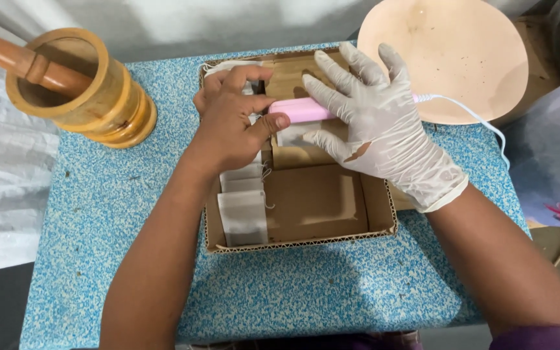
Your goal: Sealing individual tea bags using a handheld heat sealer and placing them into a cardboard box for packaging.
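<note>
My bare left hand (231, 120) rests over the upper left of a shallow cardboard box (384, 214), its thumb pressed against the end of a small pink device (301, 109). My right hand (374, 113), in a torn white glove, lies over the same pink device with fingers spread; a thin white cord (481, 123) runs from it to the right. A row of small white filter bags (244, 217) with strings lies along the box's left side, partly hidden under my left hand.
The box sits on a blue speckled table (111, 214). A wooden mortar (95, 91) with a pestle (14, 58) stands at the back left. A pale round plate (461, 52) lies at the back right. White plastic sheeting (1, 175) hangs at the left.
</note>
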